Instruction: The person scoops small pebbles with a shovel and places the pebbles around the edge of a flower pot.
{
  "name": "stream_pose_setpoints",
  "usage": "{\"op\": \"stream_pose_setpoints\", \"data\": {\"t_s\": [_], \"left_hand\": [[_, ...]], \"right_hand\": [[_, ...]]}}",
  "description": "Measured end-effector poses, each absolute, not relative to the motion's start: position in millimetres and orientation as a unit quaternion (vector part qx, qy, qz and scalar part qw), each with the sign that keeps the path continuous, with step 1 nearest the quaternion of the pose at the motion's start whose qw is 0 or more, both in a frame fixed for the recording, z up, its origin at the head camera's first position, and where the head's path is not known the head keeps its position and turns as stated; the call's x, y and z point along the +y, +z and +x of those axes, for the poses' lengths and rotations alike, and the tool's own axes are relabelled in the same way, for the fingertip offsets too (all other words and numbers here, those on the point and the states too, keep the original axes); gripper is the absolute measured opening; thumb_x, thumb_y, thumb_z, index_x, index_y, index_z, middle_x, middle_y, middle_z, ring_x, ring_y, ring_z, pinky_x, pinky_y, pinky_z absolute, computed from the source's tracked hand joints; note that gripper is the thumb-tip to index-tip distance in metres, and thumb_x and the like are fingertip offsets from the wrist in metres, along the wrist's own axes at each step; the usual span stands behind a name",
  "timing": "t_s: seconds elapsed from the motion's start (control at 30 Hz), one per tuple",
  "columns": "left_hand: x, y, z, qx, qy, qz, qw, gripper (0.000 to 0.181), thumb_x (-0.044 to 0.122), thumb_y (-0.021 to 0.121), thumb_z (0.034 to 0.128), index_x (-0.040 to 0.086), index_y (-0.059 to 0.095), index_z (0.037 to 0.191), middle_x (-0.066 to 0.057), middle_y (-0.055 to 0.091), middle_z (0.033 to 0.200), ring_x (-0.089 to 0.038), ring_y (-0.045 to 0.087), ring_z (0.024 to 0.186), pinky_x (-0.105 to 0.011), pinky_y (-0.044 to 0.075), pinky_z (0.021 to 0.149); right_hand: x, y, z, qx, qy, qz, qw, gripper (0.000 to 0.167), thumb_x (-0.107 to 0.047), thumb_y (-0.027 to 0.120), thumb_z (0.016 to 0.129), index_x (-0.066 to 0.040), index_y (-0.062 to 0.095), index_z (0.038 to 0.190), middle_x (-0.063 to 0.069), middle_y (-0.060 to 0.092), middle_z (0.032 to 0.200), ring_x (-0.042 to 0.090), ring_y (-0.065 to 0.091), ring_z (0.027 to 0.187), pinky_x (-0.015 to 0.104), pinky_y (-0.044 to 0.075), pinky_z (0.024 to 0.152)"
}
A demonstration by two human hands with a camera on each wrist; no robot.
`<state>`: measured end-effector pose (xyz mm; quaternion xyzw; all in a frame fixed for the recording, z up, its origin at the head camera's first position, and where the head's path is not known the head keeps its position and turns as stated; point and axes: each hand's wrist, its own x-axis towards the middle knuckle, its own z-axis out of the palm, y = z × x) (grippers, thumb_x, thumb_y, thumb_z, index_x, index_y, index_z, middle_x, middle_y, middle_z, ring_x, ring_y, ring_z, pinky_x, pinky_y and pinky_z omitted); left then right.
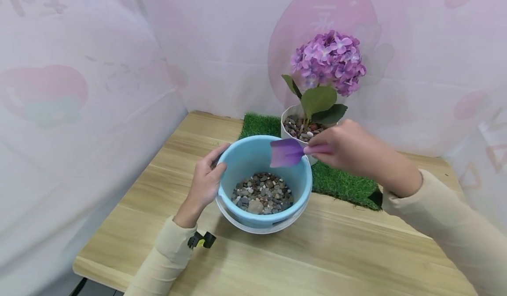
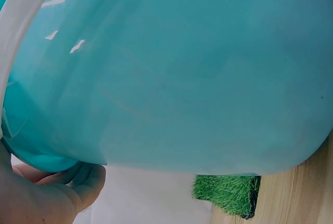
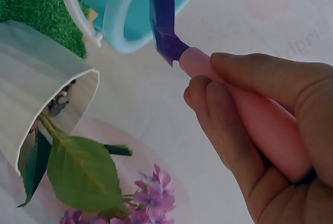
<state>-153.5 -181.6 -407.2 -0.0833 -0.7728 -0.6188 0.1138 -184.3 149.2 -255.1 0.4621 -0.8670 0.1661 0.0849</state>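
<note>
A light blue bucket point(image 1: 253, 148) with a white handle point(image 1: 261, 231) stands on the table, its bottom covered with mixed pebbles point(image 1: 263, 192). My left hand point(image 1: 206, 177) grips the bucket's left rim, with the thumb on the near side; the left wrist view shows its fingers point(image 2: 88, 185) at the rim. My right hand point(image 1: 348, 148) holds a small trowel point(image 1: 287, 153) by its pink handle point(image 3: 260, 112). The purple blade is over the bucket's right rim, above the pebbles. Whether the blade carries any pebbles I cannot tell.
Behind the bucket, a white pot point(image 1: 292, 111) with pebbles holds a purple hydrangea point(image 1: 328, 60). It stands on a strip of artificial grass point(image 1: 344, 183). The wooden table point(image 1: 336, 252) ends at the left edge, and printed cloth point(image 1: 222, 67) hangs behind.
</note>
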Motion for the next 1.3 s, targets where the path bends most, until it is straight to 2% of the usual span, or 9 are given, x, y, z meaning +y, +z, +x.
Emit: {"op": "stream_pose_setpoints", "data": {"t_s": [0.13, 0.23, 0.33, 0.43, 0.7, 0.83, 1.0, 1.13, 1.3], "left_hand": [[-181.0, -407.0, -154.1, -0.775, -0.616, -0.085, 0.113, 0.05, 0.0, 0.048, 0.103, 0.0, 0.053, 0.153, -0.023, 0.058, 0.152, -0.043, 0.061, 0.136, -0.048, 0.059, 0.106], [-181.2, -407.1, -154.2, -0.774, -0.617, -0.084, 0.113, 0.05, 0.0, 0.048, 0.1027, 0.0, 0.053, 0.153, -0.023, 0.058, 0.152, -0.043, 0.061, 0.137, -0.047, 0.059, 0.106], [-181.8, -407.4, -154.2, -0.773, -0.618, -0.083, 0.116, 0.05, -0.001, 0.048, 0.1025, 0.0, 0.053, 0.152, -0.024, 0.058, 0.152, -0.043, 0.061, 0.136, -0.047, 0.059, 0.106], [-182.1, -407.6, -154.0, -0.773, -0.617, -0.086, 0.118, 0.05, -0.001, 0.048, 0.1025, 0.0, 0.053, 0.152, -0.024, 0.059, 0.151, -0.043, 0.061, 0.136, -0.047, 0.059, 0.106], [-182.3, -407.7, -154.0, -0.771, -0.619, -0.092, 0.118, 0.05, -0.001, 0.048, 0.103, -0.002, 0.052, 0.153, -0.025, 0.058, 0.151, -0.043, 0.061, 0.136, -0.047, 0.059, 0.106], [-182.5, -408.8, -154.5, -0.77, -0.619, -0.095, 0.12, 0.05, -0.001, 0.047, 0.103, -0.003, 0.051, 0.152, -0.025, 0.058, 0.152, -0.044, 0.06, 0.136, -0.047, 0.059, 0.106], [-181.9, -408.0, -154.1, -0.769, -0.621, -0.096, 0.12, 0.049, -0.001, 0.048, 0.1029, -0.003, 0.052, 0.152, -0.025, 0.058, 0.151, -0.044, 0.061, 0.136, -0.048, 0.059, 0.106], [-181.6, -407.9, -154.0, -0.768, -0.623, -0.095, 0.119, 0.049, -0.002, 0.048, 0.1025, -0.003, 0.052, 0.152, -0.025, 0.058, 0.151, -0.044, 0.061, 0.136, -0.048, 0.059, 0.106], [-181.5, -406.9, -153.2, -0.77, -0.619, -0.093, 0.121, 0.049, -0.002, 0.048, 0.1021, -0.003, 0.053, 0.151, -0.025, 0.059, 0.15, -0.044, 0.061, 0.135, -0.048, 0.06, 0.105]], "right_hand": [[139.2, -259.0, -185.7, -0.863, 0.137, 0.48, 0.075, 0.005, -0.009, 0.079, 0.093, -0.009, 0.084, 0.091, -0.003, 0.077, 0.075, 0.001, 0.061, 0.057, 0.024, 0.059, 0.055], [132.4, -260.2, -186.5, -0.864, 0.124, 0.485, 0.061, 0.017, -0.009, 0.077, 0.094, -0.013, 0.076, 0.077, -0.009, 0.062, 0.062, 0.001, 0.048, 0.054, 0.023, 0.05, 0.052], [126.2, -261.2, -187.7, -0.865, 0.113, 0.487, 0.048, 0.032, -0.008, 0.076, 0.095, -0.017, 0.062, 0.067, -0.01, 0.043, 0.058, 0.003, 0.036, 0.054, 0.02, 0.04, 0.051], [121.6, -263.5, -189.7, -0.864, 0.107, 0.491, 0.035, 0.037, -0.006, 0.076, 0.094, -0.018, 0.058, 0.064, -0.011, 0.038, 0.059, 0.003, 0.034, 0.055, 0.02, 0.037, 0.053], [109.6, -275.7, -196.9, -0.855, 0.083, 0.511, -0.02, 0.033, -0.003, 0.075, 0.093, -0.013, 0.059, 0.065, -0.008, 0.045, 0.06, 0.004, 0.041, 0.055, 0.02, 0.044, 0.051], [102.4, -282.7, -199.3, -0.858, 0.049, 0.51, -0.031, 0.035, -0.006, 0.075, 0.093, -0.014, 0.057, 0.064, -0.007, 0.046, 0.059, 0.007, 0.043, 0.053, 0.024, 0.041, 0.054], [94.5, -289.1, -201.2, -0.86, 0.015, 0.509, -0.04, 0.024, -0.007, 0.076, 0.093, -0.01, 0.066, 0.071, -0.001, 0.061, 0.064, 0.012, 0.059, 0.055, 0.024, 0.051, 0.051], [88.9, -292.7, -202.2, -0.859, -0.002, 0.511, -0.038, 0.014, -0.007, 0.077, 0.092, -0.007, 0.074, 0.078, 0.006, 0.072, 0.073, 0.021, 0.071, 0.065, 0.028, 0.062, 0.058], [82.3, -294.7, -202.1, -0.859, -0.038, 0.511, -0.024, 0.015, 0.0, 0.07, 0.093, -0.006, 0.074, 0.08, 0.009, 0.073, 0.076, 0.025, 0.07, 0.065, 0.031, 0.061, 0.056]]}}
